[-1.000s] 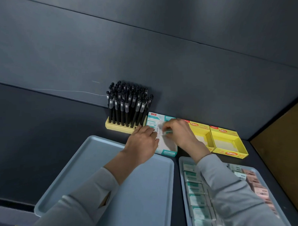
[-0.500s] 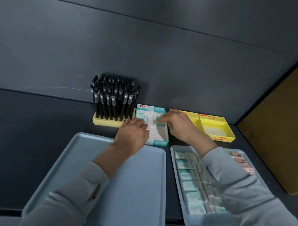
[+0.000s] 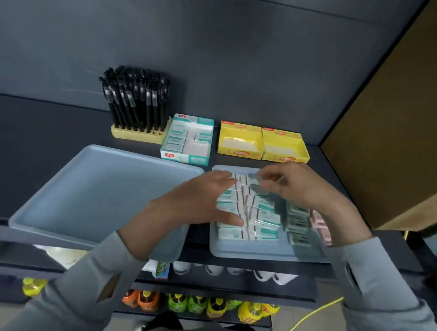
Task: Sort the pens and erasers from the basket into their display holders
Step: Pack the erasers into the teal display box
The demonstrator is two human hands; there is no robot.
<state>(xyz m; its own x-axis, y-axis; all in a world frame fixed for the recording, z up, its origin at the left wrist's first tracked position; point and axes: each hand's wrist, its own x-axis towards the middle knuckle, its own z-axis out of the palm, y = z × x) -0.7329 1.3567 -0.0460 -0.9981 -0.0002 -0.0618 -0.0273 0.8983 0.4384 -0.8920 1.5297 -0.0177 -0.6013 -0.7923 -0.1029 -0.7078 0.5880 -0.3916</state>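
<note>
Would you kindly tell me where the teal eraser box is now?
Head view, centre-back: the teal eraser box sits between the pen holder on its left and the yellow boxes on its right.

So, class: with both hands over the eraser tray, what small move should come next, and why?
Probably the right hand lifts one teal eraser from the tray: its fingers curl at it, and the teal box has room.

"48" on left yellow box front label, other print too blurred
</note>
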